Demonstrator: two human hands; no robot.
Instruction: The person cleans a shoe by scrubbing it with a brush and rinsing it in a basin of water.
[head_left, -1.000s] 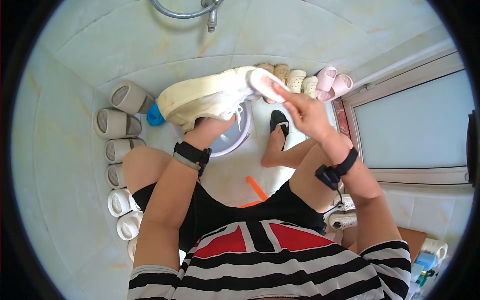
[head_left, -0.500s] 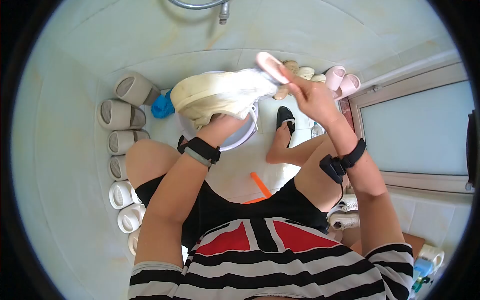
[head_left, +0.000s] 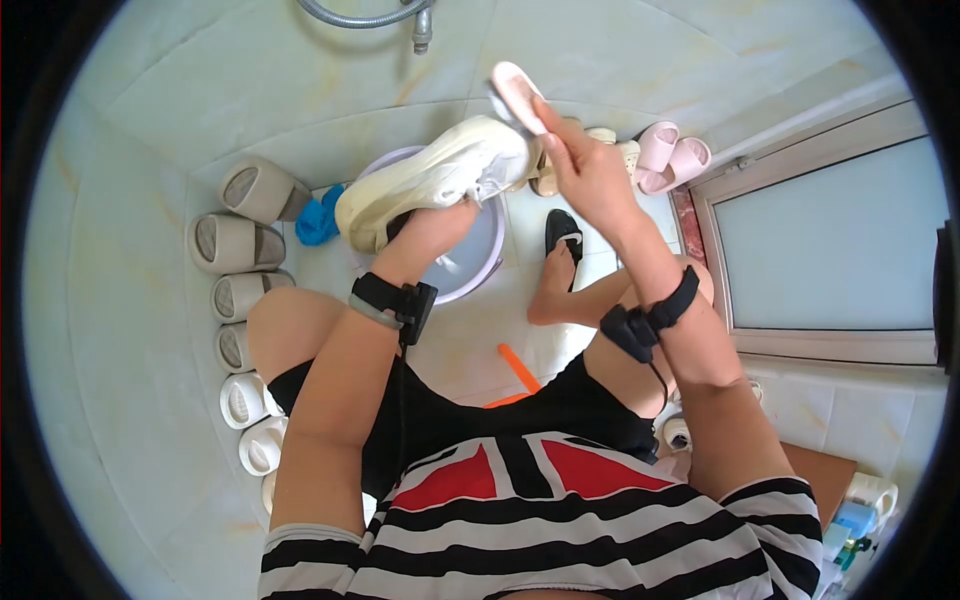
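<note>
A cream-white sneaker [head_left: 425,178] is tilted over a pale lavender-rimmed basin [head_left: 497,262] of cloudy water. My left hand [head_left: 440,232] grips it at its opening, with most of the fingers hidden by the shoe. In my right hand [head_left: 588,175] is a pink scrub brush [head_left: 518,96], its handle pinched between thumb and fingers. The white bristles point left and sit just above the sneaker's toe end, apart from it. Whitish suds appear to cover part of the sneaker's upper.
Grey and white slippers [head_left: 238,243] line the left wall beside a crumpled blue bag [head_left: 318,217]. Pink slides [head_left: 672,158] stand at the back right near a frosted door [head_left: 830,225]. An orange plastic piece [head_left: 520,368] lies below me. A shower hose [head_left: 370,18] hangs above.
The brush has moved up and away from the sneaker, carried by my right hand. The sneaker has turned, showing more of its upper, and more of the basin water shows.
</note>
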